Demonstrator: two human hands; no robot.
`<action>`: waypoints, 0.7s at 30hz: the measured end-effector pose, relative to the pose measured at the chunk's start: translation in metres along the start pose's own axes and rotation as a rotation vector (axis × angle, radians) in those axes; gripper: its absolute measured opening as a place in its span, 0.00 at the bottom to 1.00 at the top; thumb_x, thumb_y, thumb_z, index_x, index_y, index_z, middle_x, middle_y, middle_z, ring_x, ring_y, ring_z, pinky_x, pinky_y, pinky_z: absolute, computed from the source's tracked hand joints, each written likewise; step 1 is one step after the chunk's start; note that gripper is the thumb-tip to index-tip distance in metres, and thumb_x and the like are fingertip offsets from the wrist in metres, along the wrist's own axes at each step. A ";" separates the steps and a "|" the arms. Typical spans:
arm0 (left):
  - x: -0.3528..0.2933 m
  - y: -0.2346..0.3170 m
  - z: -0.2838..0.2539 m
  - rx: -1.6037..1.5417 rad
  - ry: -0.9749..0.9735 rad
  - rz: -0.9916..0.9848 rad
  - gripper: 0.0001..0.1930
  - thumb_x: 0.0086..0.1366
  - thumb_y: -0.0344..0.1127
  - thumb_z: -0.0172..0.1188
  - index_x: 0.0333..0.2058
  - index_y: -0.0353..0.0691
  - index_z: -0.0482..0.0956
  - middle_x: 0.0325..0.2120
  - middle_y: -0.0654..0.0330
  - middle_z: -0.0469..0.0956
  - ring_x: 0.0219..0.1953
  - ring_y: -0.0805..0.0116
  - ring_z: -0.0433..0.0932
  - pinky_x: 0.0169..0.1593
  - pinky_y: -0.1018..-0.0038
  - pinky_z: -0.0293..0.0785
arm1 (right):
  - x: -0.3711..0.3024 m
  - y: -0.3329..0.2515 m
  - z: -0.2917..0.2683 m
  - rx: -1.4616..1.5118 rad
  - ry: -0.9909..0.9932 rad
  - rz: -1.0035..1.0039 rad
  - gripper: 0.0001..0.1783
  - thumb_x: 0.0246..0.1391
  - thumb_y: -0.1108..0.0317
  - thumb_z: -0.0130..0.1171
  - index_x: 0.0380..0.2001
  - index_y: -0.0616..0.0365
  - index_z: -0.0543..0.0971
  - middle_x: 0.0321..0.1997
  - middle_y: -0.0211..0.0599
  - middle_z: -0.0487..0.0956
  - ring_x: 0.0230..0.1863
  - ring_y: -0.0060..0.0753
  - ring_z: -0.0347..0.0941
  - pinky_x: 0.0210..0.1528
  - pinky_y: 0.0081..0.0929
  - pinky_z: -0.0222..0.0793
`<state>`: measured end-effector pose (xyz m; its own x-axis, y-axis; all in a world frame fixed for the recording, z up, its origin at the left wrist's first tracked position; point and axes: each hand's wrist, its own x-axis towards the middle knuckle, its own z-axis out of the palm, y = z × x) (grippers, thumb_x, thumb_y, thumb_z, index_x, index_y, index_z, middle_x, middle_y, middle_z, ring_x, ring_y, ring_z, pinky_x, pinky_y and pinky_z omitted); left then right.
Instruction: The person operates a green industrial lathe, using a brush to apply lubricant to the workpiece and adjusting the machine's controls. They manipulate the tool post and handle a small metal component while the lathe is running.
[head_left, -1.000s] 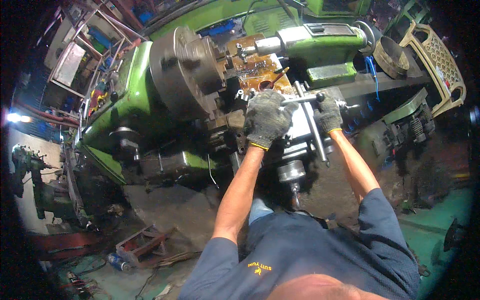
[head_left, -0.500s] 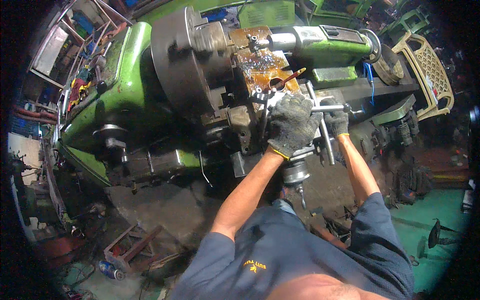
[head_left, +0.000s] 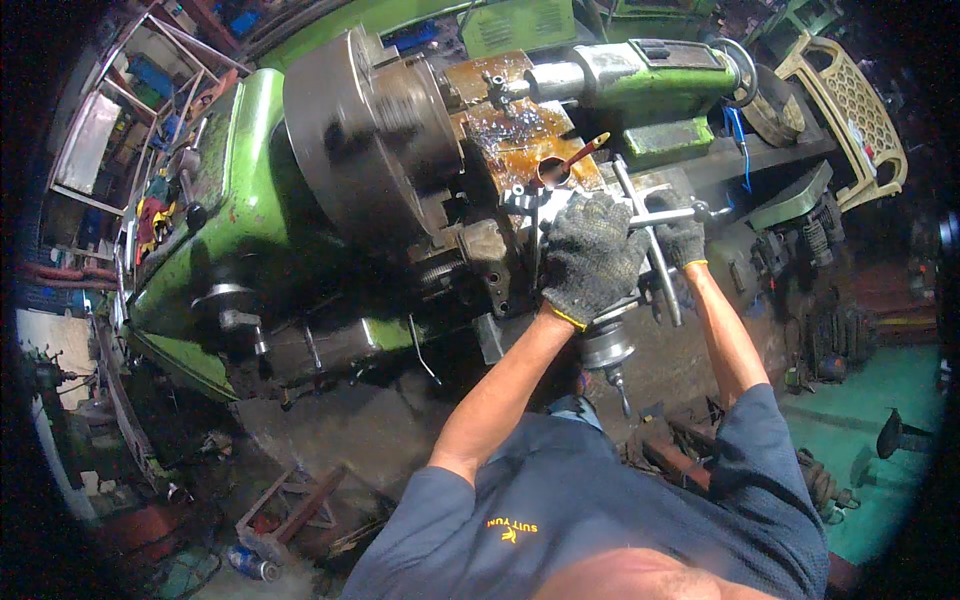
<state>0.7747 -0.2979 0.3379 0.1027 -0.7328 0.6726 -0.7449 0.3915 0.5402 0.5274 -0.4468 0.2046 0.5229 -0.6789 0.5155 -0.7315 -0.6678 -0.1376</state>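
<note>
Both my hands wear dark grey knitted gloves with yellow cuffs, at the carriage of a green lathe. My left hand (head_left: pixel 594 255) is closed, its fingers curled over beside the tool post; what they hold is hidden under the glove. Just right of it stands a metal cross handle (head_left: pixel 662 272) with long bare spokes. My right hand (head_left: pixel 680 236) is closed round the handle's right spoke, its fingers partly covered by it. Beyond my left hand sits a cup (head_left: pixel 552 172) with a red-handled brush (head_left: pixel 585 152) in it.
The big round chuck (head_left: pixel 345 150) at left looks blurred as if turning. An oily brown plate (head_left: pixel 510 125) lies on the bed before the green tailstock (head_left: pixel 665 90). A graduated handwheel (head_left: pixel 607 345) juts toward me. A beige plastic chair (head_left: pixel 850 115) stands at far right.
The whole view has shifted and tilted slightly. The cross handle's long spoke leans a little more than before. Both hands keep about the same places on the machine.
</note>
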 end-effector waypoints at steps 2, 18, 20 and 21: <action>0.000 -0.001 -0.001 -0.007 -0.025 -0.010 0.18 0.58 0.45 0.65 0.38 0.36 0.82 0.36 0.46 0.79 0.41 0.44 0.78 0.47 0.50 0.72 | 0.000 -0.003 -0.001 0.000 0.023 -0.021 0.18 0.50 0.71 0.60 0.47 0.50 0.82 0.51 0.40 0.82 0.54 0.48 0.78 0.59 0.45 0.71; 0.001 0.002 -0.007 -0.007 -0.109 -0.074 0.19 0.58 0.47 0.67 0.40 0.36 0.84 0.41 0.44 0.81 0.45 0.44 0.79 0.51 0.51 0.73 | 0.001 -0.002 -0.002 0.057 -0.110 0.090 0.18 0.53 0.65 0.57 0.48 0.50 0.83 0.53 0.37 0.83 0.58 0.44 0.75 0.63 0.41 0.68; 0.001 0.002 -0.009 0.014 -0.105 -0.073 0.19 0.59 0.47 0.68 0.40 0.36 0.85 0.42 0.44 0.82 0.46 0.44 0.80 0.51 0.51 0.74 | 0.005 -0.005 -0.003 0.077 -0.143 0.112 0.18 0.53 0.65 0.57 0.48 0.50 0.83 0.53 0.38 0.83 0.57 0.45 0.76 0.63 0.41 0.68; 0.001 0.003 -0.009 0.018 -0.101 -0.064 0.19 0.59 0.47 0.68 0.40 0.36 0.85 0.42 0.44 0.82 0.47 0.44 0.80 0.52 0.51 0.74 | 0.004 -0.002 -0.002 0.071 -0.148 0.125 0.18 0.53 0.65 0.57 0.48 0.50 0.83 0.52 0.38 0.83 0.56 0.45 0.76 0.62 0.41 0.68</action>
<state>0.7784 -0.2929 0.3446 0.0840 -0.8086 0.5823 -0.7506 0.3330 0.5707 0.5302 -0.4473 0.2084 0.4927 -0.7917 0.3611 -0.7647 -0.5920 -0.2547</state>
